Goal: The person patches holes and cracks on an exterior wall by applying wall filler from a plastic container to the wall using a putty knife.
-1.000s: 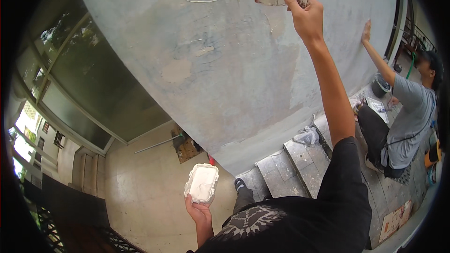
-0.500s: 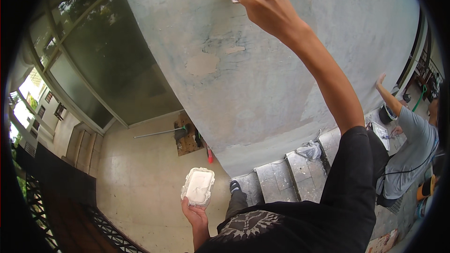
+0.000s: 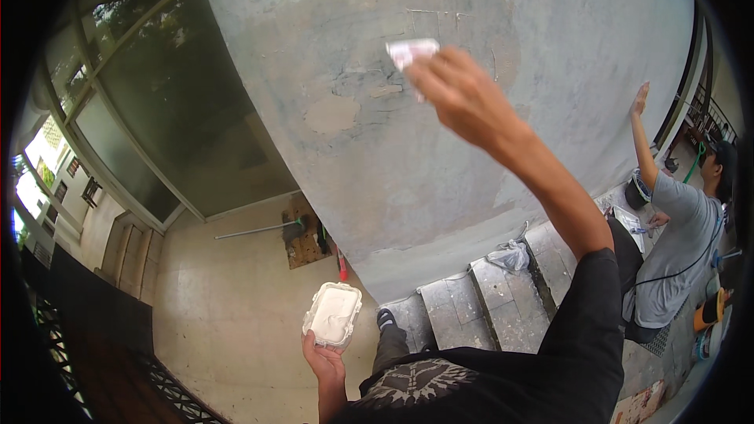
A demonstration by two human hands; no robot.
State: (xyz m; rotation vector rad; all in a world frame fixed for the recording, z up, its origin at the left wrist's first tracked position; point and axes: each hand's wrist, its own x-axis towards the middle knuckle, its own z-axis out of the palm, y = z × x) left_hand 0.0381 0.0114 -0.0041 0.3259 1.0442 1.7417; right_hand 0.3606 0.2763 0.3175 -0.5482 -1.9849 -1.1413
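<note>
Right hand (image 3: 455, 93) closed round a scraper (image 3: 411, 50), thumb side toward the wall (image 3: 416, 173). Both blurred; can't tell if the blade touches the wall. Scraper sits in front of the wall's upper part, just above and right of a small beige patch (image 3: 386, 90). Larger beige patch (image 3: 332, 114) lower left of that one. Thin raised streaks (image 3: 437, 13) above the scraper.

Left hand (image 3: 323, 359) holds a tub (image 3: 316, 301) from its near end, thumb up the left side, other fingers mostly hidden below. Tub is off-white, rectangular, knobbly rim, open top, white paste (image 3: 334, 310) inside with a swirl in it. It's held over the tiled floor (image 3: 228, 302), well apart from the scraper.

Beyond the tub: red item (image 3: 342, 267) by the wall corner, brown board (image 3: 302, 255) on the floor, long-handled broom (image 3: 259, 230) with its head on the board.

Right of the wall corner: grey steps (image 3: 459, 310), clear plastic bag (image 3: 512, 257) near the wall base. Further right, co-worker (image 3: 677, 251) in grey, one palm up on the wall, beside a dark bucket (image 3: 637, 192).
</note>
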